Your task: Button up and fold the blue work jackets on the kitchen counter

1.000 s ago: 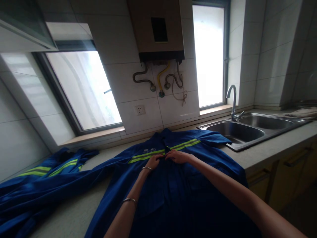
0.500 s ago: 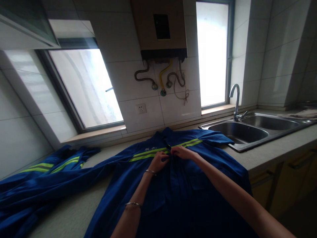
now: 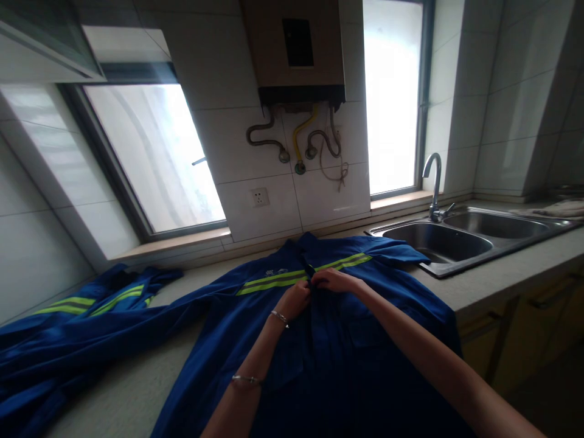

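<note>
A blue work jacket with yellow-green reflective stripes lies spread front-up on the grey countertop. My left hand and my right hand meet at the jacket's front opening just below the collar. Both have fingers pinched on the fabric edges there. What lies between the fingertips is too small to make out. Thin bracelets ring my left wrist and forearm.
A second blue garment with reflective stripes lies crumpled at the left. A steel double sink with a tap sits at the right. A water heater with pipes hangs on the tiled wall between two windows.
Both hands have shifted slightly up the jacket's front toward the collar and stay pinched on the fabric. The view has tilted a little.
</note>
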### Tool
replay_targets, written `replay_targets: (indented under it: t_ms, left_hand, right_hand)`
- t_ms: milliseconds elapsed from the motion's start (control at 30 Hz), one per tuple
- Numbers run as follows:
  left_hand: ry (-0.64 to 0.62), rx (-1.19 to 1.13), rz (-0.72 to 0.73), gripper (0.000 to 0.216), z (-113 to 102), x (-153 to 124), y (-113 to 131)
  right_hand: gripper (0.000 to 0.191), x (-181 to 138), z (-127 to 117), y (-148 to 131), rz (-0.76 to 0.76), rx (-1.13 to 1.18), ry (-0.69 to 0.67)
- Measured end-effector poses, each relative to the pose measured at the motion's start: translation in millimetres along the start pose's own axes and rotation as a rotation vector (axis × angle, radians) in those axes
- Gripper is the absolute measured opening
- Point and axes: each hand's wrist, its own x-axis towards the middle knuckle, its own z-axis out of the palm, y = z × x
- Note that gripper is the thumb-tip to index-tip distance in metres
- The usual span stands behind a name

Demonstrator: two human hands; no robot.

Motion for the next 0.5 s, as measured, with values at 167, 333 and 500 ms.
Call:
replay_targets:
  t_ms: [167, 333, 500]
  left_hand:
    - [0.044, -0.059, -0.012, 0.019, -1, -1, 3]
    - [0.122, -0.137, -0.032, 0.021, -8, 5, -5]
    - [0.139, -0.147, -0.048, 0.023, -12, 13, -11]
  right_hand:
    - [0.015, -1, 0, 1, 0.061, 0.059, 0.040]
    - [0.014, -2, -1, -1, 0.093, 0.152, 0.079]
    - [0.013, 0, -1, -7, 0.125, 0.194, 0.126]
